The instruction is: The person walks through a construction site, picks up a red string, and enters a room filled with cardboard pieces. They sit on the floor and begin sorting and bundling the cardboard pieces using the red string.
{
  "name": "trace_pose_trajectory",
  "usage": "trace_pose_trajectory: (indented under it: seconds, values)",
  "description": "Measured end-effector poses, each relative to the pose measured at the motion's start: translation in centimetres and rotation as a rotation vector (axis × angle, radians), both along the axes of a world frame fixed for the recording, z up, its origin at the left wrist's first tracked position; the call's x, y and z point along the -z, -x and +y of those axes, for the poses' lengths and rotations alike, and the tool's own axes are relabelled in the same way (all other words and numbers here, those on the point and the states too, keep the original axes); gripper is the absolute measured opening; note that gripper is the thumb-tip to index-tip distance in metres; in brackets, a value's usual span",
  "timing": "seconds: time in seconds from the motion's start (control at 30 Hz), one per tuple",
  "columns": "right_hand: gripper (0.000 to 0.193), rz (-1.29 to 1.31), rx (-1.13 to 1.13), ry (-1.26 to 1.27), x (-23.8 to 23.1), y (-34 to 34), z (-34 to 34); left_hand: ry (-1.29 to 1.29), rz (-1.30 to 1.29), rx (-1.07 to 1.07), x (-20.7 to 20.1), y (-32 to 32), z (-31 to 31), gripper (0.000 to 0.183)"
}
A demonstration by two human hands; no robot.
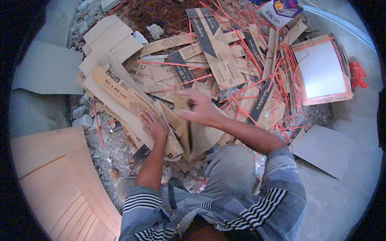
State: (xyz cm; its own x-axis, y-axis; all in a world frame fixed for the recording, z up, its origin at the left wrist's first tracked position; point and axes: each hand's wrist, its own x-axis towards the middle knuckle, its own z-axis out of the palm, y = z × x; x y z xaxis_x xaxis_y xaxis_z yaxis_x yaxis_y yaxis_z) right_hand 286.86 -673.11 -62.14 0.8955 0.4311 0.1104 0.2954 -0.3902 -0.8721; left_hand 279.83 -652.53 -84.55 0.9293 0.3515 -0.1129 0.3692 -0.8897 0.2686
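My left hand (155, 127) lies with its fingers stretched over a long flattened brown cardboard box (120, 89), pressing it near its right end. This box has dark printed bands and rests on other folded cardboard pieces. Just to the right, my right hand (201, 106) is closed on a brown cardboard flap (180, 98), which stands up from the pile. Motion blurs that hand and the flap a little. Below it, a bent cardboard sheet (201, 142) hangs toward my knee; whether it joins the flap I cannot tell.
Torn cardboard strips (215, 48) and tangled orange straps (281, 80) cover the ground ahead. At right lies a white-faced tile pack (321, 72) and a grey sheet (323, 150). A wooden door panel (60, 184) is at left, beside rubble (100, 148). A printed bag (280, 12) sits far right.
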Motion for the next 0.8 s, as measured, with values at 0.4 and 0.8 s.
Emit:
trace_pose_trajectory:
  seconds: [0.4, 0.8]
  values:
    - [0.073, -0.054, -0.195, 0.576, 14.1, -3.5, 22.9, 1.411, -0.485, -0.859, 2.4, 3.0, 7.1, 0.056]
    - [0.033, 0.274, -0.313, 0.048, 21.3, -11.7, 15.5, 0.511, 0.023, -0.507, -2.3, 1.2, 5.2, 0.104]
